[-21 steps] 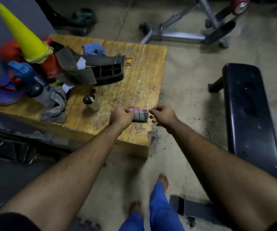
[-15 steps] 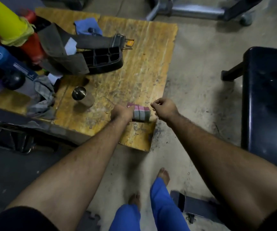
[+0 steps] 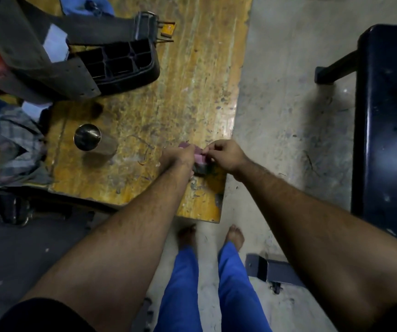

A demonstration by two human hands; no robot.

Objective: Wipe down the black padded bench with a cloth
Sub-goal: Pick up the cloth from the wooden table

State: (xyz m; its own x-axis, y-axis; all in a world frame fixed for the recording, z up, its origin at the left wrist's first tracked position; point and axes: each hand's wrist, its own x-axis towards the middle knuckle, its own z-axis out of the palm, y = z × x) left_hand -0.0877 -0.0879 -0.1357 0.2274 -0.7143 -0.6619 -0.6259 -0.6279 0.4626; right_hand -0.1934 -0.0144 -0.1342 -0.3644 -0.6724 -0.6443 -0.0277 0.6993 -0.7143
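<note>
At the tabletop's (image 3: 168, 97) near right corner | I see my left hand (image 3: 178, 157) and right hand (image 3: 226, 155), fingers clamped on folded cloth (image 3: 199, 157) resting there | black padded bench (image 3: 389, 121) well right of tabletop, untouched

Pink-and-grey striped cloth (image 3: 201, 159), black bench (image 3: 389, 121)

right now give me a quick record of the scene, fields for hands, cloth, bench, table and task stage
left hand: left hand grips the folded cloth at the table's near right edge
right hand: right hand pinches the cloth's other side
cloth: pink and grey, folded small, between both hands over the wooden table
bench: black padded bench stands apart to the right on the floor, untouched
table: also holds a metal cup and a black plastic piece
task stage: cloth in hand, wiping not yet begun
</note>
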